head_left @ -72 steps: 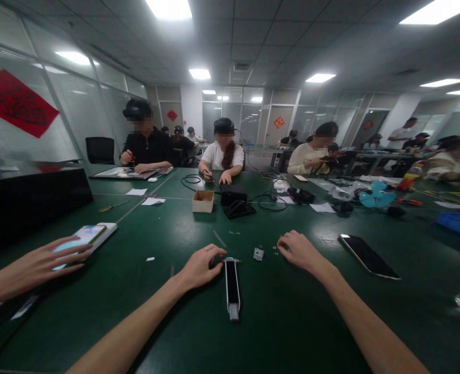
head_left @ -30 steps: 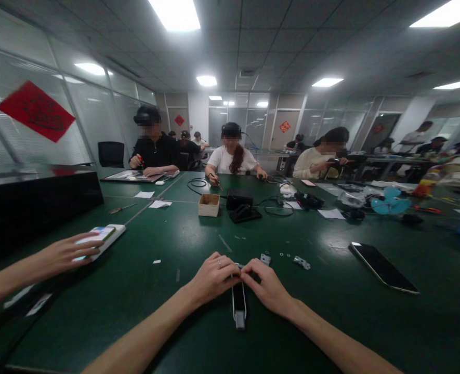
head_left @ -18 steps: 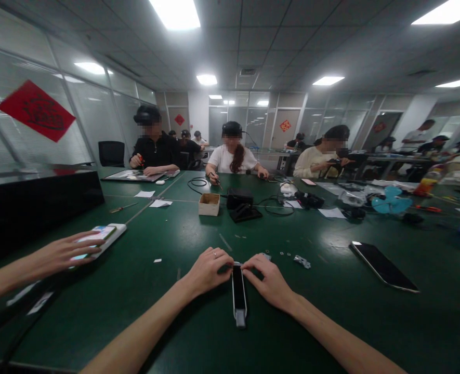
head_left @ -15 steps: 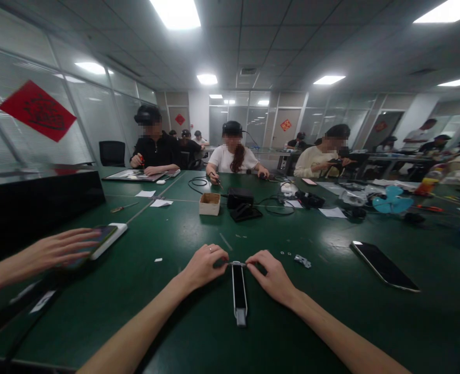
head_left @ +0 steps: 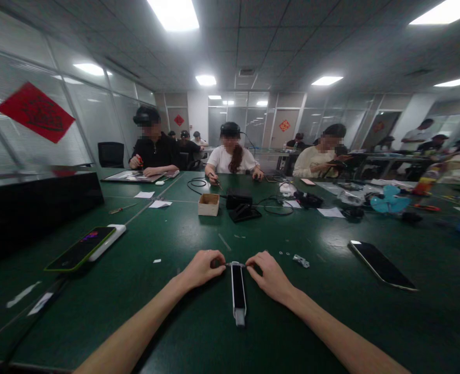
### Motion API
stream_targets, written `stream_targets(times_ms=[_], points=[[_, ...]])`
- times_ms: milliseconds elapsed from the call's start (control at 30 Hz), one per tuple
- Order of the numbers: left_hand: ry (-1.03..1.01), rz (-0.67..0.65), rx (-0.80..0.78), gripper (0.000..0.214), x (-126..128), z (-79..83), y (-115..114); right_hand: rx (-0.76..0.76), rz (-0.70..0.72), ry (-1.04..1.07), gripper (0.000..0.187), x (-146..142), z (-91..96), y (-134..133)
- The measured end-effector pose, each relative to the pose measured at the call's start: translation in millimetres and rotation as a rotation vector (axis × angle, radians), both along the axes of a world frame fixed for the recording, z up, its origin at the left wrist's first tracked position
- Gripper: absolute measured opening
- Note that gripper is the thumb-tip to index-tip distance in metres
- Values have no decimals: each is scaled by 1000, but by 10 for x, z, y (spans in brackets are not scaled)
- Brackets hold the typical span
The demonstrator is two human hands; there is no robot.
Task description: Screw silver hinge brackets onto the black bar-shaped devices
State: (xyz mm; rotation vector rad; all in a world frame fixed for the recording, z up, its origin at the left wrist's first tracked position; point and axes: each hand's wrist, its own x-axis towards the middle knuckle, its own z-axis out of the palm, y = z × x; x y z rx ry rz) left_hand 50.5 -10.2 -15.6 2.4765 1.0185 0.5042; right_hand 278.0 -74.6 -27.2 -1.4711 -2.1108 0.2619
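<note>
A long narrow black device with grey ends [head_left: 238,292] lies lengthwise on the green table [head_left: 183,228] in front of me. My left hand [head_left: 201,268] pinches its far end from the left, fingers curled. From the right, my right hand [head_left: 267,274] pinches the same far end, where a thin metal pin seems to cross between the fingertips. Just right of that hand lie a small metal bracket [head_left: 301,261] and tiny washers [head_left: 283,253].
A phone on a white power bank [head_left: 82,248] lies at left, a dark phone [head_left: 381,265] at right. A cardboard box [head_left: 208,204], black device with cables [head_left: 240,205] and blue fan [head_left: 389,199] sit farther back. Several people work across the table.
My right hand came over from the small parts to the device's far end and both hands pinch there. The neighbour's hand at left withdrew from the phone, whose screen went dark.
</note>
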Motion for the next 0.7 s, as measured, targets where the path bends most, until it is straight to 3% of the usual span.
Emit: stream_targets(times_ms=[500, 700], points=[[-20, -5, -19, 17, 69, -32, -20, 39, 1, -11, 14, -15, -35, 21], [-4, -31, 19, 19, 35, -72, 16, 202, 16, -124, 12, 165, 15, 106]])
